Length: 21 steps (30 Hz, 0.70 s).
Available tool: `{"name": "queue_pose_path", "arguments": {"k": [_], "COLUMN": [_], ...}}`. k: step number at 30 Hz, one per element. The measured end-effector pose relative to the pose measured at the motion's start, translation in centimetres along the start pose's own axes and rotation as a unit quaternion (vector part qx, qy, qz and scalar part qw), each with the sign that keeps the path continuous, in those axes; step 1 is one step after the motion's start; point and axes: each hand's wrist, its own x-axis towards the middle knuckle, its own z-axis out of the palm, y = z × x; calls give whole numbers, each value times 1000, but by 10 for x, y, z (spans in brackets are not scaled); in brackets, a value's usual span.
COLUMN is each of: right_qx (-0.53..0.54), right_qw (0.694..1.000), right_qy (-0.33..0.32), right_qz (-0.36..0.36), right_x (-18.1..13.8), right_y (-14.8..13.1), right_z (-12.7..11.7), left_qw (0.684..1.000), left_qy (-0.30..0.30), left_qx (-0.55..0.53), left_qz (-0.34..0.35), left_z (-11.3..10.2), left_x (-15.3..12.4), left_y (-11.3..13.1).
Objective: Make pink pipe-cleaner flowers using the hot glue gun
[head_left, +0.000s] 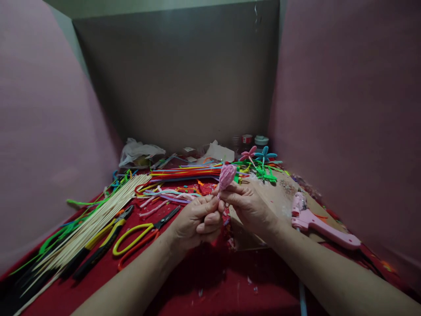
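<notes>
A pink pipe-cleaner flower bud (227, 176) stands upright between my two hands, above the middle of the table. My left hand (204, 219) is closed, its thumb and forefinger pinching the base of the bud. From the other side my right hand (245, 202) pinches the same lower part, its fingertips touching those of my left hand. The fingers hide whatever lies below the bud. Scissors (144, 237) with a yellow and an orange handle lie left of my left hand. A pink glue gun (324, 227) rests to the right of my right hand.
Wooden sticks (95, 224) and pliers (105, 245) lie on the left of the red cloth (210, 289). Bundled pipe cleaners (187, 172) stretch across the back, near a plastic bag (140, 151). Cardboard (271, 193) lies at the right. Pink panels (42, 131) flank the table.
</notes>
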Motion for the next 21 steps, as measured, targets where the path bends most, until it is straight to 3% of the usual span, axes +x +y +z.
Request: {"name": "queue_pose_path", "arguments": {"k": [4, 8, 12, 14, 21], "right_qx": [12, 11, 19, 29, -6], "right_qw": [999, 996, 996, 997, 999], "right_qy": [40, 79, 73, 60, 33], "right_qz": [22, 36, 38, 46, 38], "right_x": [0, 0, 0, 1, 1], "right_y": [0, -4, -2, 0, 1], "right_z": [2, 6, 6, 5, 0], "left_qw": [977, 898, 843, 854, 950], "left_qy": [115, 229, 272, 268, 192], "left_qx": [172, 350, 428, 413, 228], "left_qz": [53, 136, 179, 170, 90], "left_z": [7, 12, 12, 11, 8], "left_x": [3, 4, 3, 3, 4], "left_y": [1, -3, -6, -6, 0]}}
